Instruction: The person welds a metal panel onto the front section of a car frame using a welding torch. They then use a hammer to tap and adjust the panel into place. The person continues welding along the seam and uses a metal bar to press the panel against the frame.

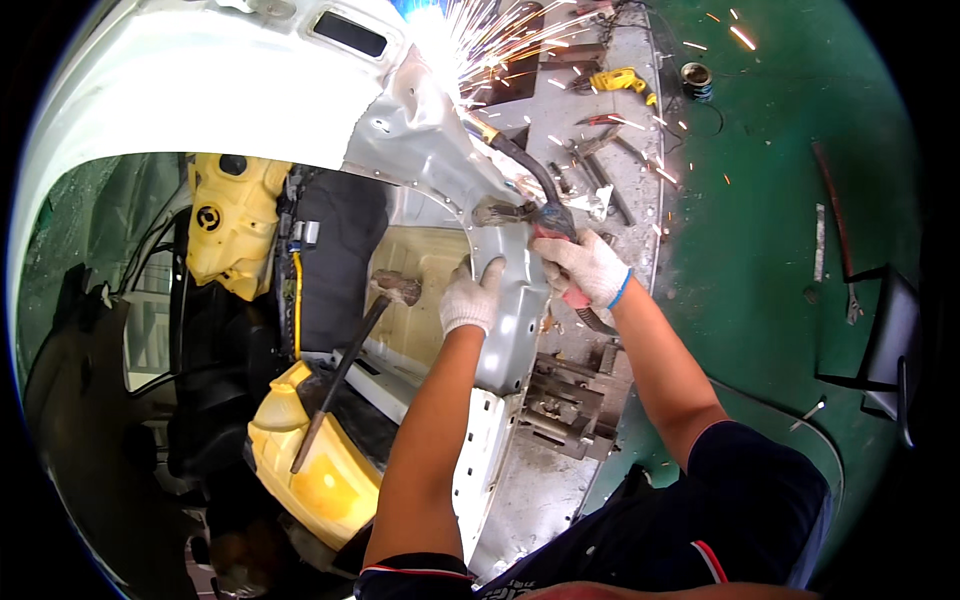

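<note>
My right hand (590, 268), in a white knit glove with a blue cuff, is closed around the red handle of a welding torch (550, 218). The torch's dark curved neck reaches up to the grey metal body panel (425, 150) of a car. A bright arc (428, 28) glares there and throws orange sparks; the torch tip is lost in the light. Lower on the panel, my gloved left hand (470, 298) grips its flanged edge, thumb on one side and fingers on the other. A rusty metal block (500, 212) sits on the panel near the torch.
A hammer (397, 288) leans inside the car opening, its handle across a yellow part (330, 490). Right of the panel, a grey bench (515, 510) carries a yellow drill (618, 80), pliers (603, 120) and metal pieces. A can (697, 80), cable and chair (890, 345) stand on the green floor.
</note>
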